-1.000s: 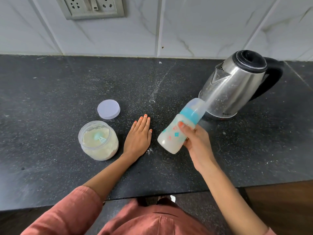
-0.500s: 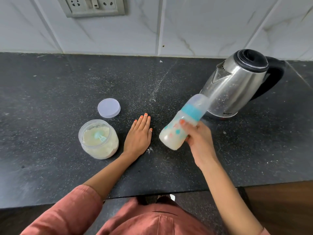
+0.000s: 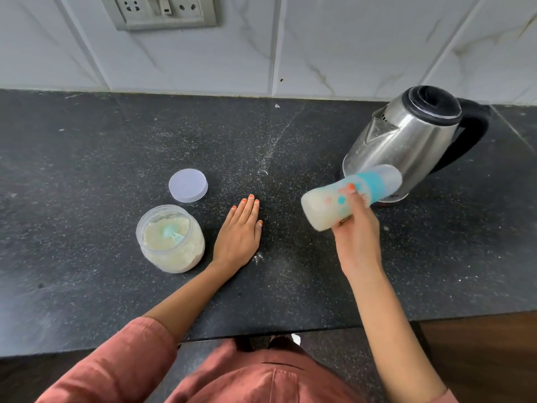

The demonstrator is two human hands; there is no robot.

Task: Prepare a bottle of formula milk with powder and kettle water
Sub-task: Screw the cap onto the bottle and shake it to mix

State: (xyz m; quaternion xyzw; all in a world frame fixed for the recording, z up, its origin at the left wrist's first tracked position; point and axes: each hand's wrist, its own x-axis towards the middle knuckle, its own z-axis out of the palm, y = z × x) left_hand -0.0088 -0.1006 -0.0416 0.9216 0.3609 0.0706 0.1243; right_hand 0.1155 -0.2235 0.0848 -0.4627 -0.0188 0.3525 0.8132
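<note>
Bottle (image 3: 322, 207) tipped flatter — milky (teal collar) — right hand (image 3: 359, 242) fingers (image 3: 353, 194) curled round it, left hand (image 3: 238, 237) flat.

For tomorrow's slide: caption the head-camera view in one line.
Right hand holds a tilted, milk-filled baby bottle near a steel kettle; left hand flat on black counter.

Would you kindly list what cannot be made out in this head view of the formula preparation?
The bottle is blurred, so its print is unreadable; the grip of the right hand covers part of it.
The kettle hides its water level behind its steel wall and lid.
The scoop lies half buried in powder inside the jar.
The wall socket is cut off by the top edge.
</note>
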